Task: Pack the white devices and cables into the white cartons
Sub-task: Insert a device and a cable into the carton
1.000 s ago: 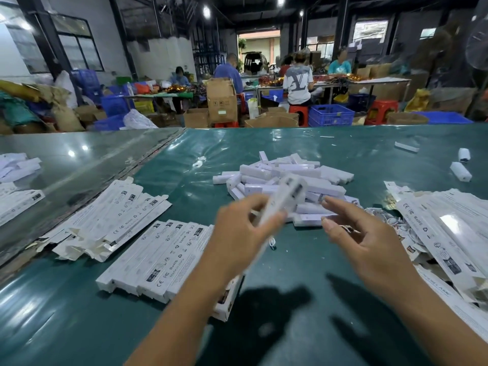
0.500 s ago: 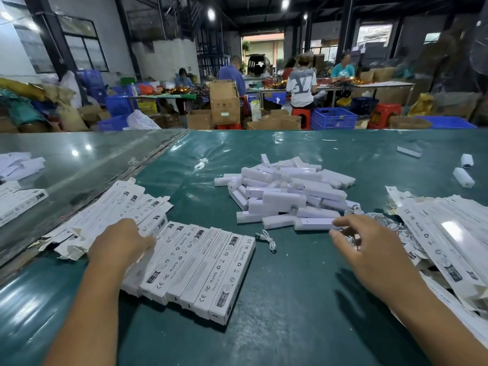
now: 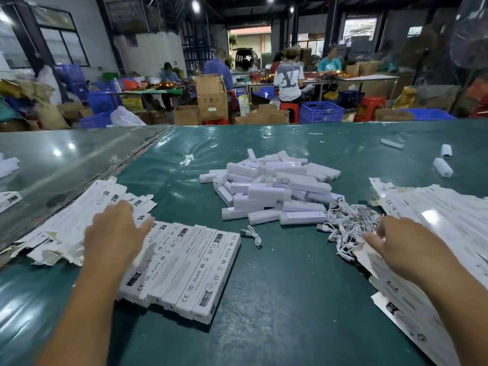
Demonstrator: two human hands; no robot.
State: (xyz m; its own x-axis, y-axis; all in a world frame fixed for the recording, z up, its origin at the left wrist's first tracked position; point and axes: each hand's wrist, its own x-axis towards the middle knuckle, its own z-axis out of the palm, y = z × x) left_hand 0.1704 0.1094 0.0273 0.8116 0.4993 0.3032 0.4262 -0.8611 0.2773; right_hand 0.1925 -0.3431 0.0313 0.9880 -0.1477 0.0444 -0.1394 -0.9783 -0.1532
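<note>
A heap of white devices (image 3: 274,191) lies mid-table, with a tangle of white cables (image 3: 348,223) at its right and one loose cable (image 3: 252,233) in front. Several closed white cartons (image 3: 195,265) lie side by side at the near left. My left hand (image 3: 116,233) hovers over their far end with fingers spread, holding nothing. My right hand (image 3: 404,244) reaches to the edge of the flat cartons (image 3: 435,215) on the right. Its thumb pinches the corner of one flat carton (image 3: 365,256) beside the cables.
More flat cartons (image 3: 71,223) are piled at the left, behind the closed row. A few stray devices (image 3: 443,167) lie at the far right of the green table (image 3: 290,299). Other people work at benches beyond the table, among cardboard boxes and blue crates.
My left hand carried a closed carton to the left, set it on the row and let go. My right hand shifted from the cables onto a flat carton.
</note>
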